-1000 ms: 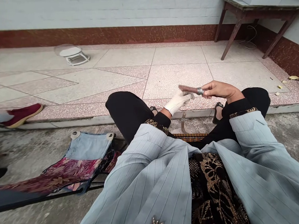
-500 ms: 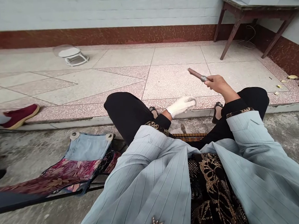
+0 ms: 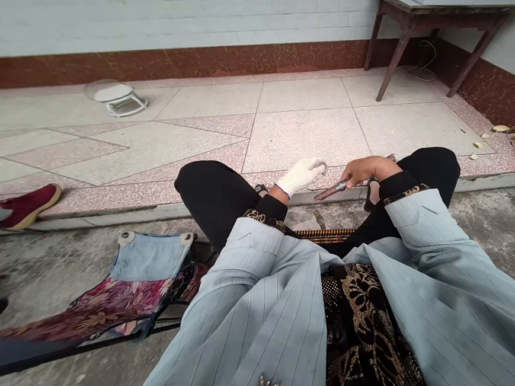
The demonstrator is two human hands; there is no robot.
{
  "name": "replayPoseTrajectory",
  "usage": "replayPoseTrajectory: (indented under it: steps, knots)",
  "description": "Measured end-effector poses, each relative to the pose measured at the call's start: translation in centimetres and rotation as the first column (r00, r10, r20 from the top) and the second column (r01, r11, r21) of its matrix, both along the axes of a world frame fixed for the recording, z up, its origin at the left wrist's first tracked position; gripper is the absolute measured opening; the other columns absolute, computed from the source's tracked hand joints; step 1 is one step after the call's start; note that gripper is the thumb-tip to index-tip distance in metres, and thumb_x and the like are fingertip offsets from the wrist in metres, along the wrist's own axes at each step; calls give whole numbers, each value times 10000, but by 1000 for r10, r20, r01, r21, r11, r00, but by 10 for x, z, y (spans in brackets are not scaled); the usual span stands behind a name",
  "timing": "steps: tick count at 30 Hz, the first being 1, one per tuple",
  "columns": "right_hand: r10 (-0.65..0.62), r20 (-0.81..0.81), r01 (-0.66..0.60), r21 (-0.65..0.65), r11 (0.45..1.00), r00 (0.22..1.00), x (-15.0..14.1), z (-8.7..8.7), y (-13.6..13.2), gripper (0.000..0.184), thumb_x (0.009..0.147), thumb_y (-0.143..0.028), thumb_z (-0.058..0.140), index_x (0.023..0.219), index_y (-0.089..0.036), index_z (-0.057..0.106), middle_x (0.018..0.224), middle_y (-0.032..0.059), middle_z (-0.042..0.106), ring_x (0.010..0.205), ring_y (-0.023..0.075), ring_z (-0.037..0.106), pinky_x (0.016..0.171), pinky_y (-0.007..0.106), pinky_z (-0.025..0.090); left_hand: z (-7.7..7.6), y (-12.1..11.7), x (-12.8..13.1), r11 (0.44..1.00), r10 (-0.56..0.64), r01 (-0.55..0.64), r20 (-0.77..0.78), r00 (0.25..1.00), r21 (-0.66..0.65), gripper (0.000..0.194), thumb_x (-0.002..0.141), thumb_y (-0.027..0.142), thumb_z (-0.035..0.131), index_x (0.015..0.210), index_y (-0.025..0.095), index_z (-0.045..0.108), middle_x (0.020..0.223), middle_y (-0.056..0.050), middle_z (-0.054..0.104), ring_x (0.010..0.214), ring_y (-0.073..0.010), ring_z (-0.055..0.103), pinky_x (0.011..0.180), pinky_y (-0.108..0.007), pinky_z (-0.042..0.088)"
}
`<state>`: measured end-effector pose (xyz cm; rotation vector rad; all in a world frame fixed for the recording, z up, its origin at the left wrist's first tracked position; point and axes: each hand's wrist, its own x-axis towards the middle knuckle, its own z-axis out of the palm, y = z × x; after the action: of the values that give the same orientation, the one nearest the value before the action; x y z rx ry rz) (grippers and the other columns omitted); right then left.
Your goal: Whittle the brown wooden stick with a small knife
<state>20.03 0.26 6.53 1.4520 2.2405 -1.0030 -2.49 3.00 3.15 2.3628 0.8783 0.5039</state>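
My left hand (image 3: 303, 175), in a white knitted glove, is closed between my knees. At its fingertips shows a small pale rounded edge, too blurred to name. My bare right hand (image 3: 365, 170) is closed around a brown stick-like tool (image 3: 332, 192) with a silvery wire-like band. One end of the tool slants down to the left, below the gloved hand and apart from it; a bit of the other end shows past my right wrist. Under my hands, a small brownish object (image 3: 319, 219), of a kind I cannot tell, is near the concrete ground.
A low step edge (image 3: 152, 213) runs across by my feet. To the left stand a folding fabric chair (image 3: 153, 255) and another person's red shoe (image 3: 35, 204). A white stool (image 3: 120, 99) and a wooden table (image 3: 405, 24) are farther back. Pale peel-like scraps (image 3: 501, 128) lie at right.
My right hand has come down and to the left, and the tool has swung from pointing up-left to pointing down-left. My gloved left hand has shifted only slightly.
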Motion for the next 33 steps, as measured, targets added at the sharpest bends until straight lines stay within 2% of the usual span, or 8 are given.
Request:
replayPoseTrajectory:
  steps: [4, 7, 11, 16, 21, 27, 30, 33]
  knots:
    - [41, -407, -96, -115, 989, 913, 1, 12, -8, 305, 780, -319, 691, 1047, -183, 748, 714, -16, 622, 627, 108, 487, 627, 254, 389, -4, 3, 0, 981, 136, -120, 105, 985, -151, 213, 877, 292, 480, 832, 156, 637, 725, -23, 552, 709, -149, 518, 681, -268, 381]
    - [-124, -656, 190, 29, 981, 744, 7, 20, -7, 252, 813, -302, 666, 1017, -168, 730, 691, -17, 587, 609, 96, 455, 599, 243, 374, -10, 0, 3, 968, 145, -110, 144, 979, -227, 264, 939, 326, 400, 874, 168, 601, 632, 11, 449, 567, -111, 444, 575, -237, 359]
    - [-336, -749, 571, 69, 818, 571, 11, 13, 5, 160, 839, -210, 621, 941, -118, 703, 652, 3, 557, 559, 89, 445, 551, 245, 351, -23, -5, 9, 895, 44, 62, 225, 973, -441, 247, 942, 358, 405, 903, 172, 563, 582, 54, 369, 482, -79, 350, 496, -200, 344]
    - [-474, -537, 682, 296, 668, 698, 7, -4, 16, 262, 858, -234, 607, 1058, -111, 725, 765, 69, 650, 601, 124, 518, 566, 273, 366, -25, -11, 12, 904, -48, 123, 190, 981, -410, 245, 910, 341, 449, 872, 161, 612, 571, 43, 421, 486, -86, 394, 492, -207, 350]
    - [-422, -75, 391, 548, 740, 904, -4, -9, 13, 325, 876, -331, 594, 1126, -182, 739, 996, 123, 711, 847, 235, 615, 638, 318, 377, -17, -18, 11, 936, -30, 72, 125, 992, -343, 215, 873, 307, 509, 827, 160, 658, 602, 3, 533, 521, -107, 444, 535, -236, 364]
    - [-145, 335, 71, 224, 972, 931, -16, -9, 6, 232, 847, -265, 652, 997, -136, 772, 911, 146, 707, 805, 243, 624, 643, 332, 391, -20, -14, 8, 964, -95, 99, 30, 995, -248, 124, 796, 229, 603, 718, 158, 668, 658, -23, 604, 661, -133, 524, 659, -238, 381]
    - [-12, 245, 17, -18, 1000, 970, -14, -8, 2, 205, 834, -223, 660, 982, -128, 766, 723, 76, 663, 643, 171, 563, 624, 311, 389, -20, -8, 3, 962, -103, 109, 36, 994, -251, 115, 788, 230, 610, 734, 151, 673, 714, -34, 636, 757, -154, 561, 722, -243, 392]
    - [39, -116, -62, -203, 977, 993, -3, -1, 1, 237, 818, -255, 683, 1021, -154, 753, 657, -1, 613, 589, 118, 503, 632, 280, 394, -21, -1, -1, 957, -89, 106, 73, 993, -269, 148, 809, 270, 594, 802, 147, 677, 764, -32, 643, 767, -153, 568, 732, -251, 407]
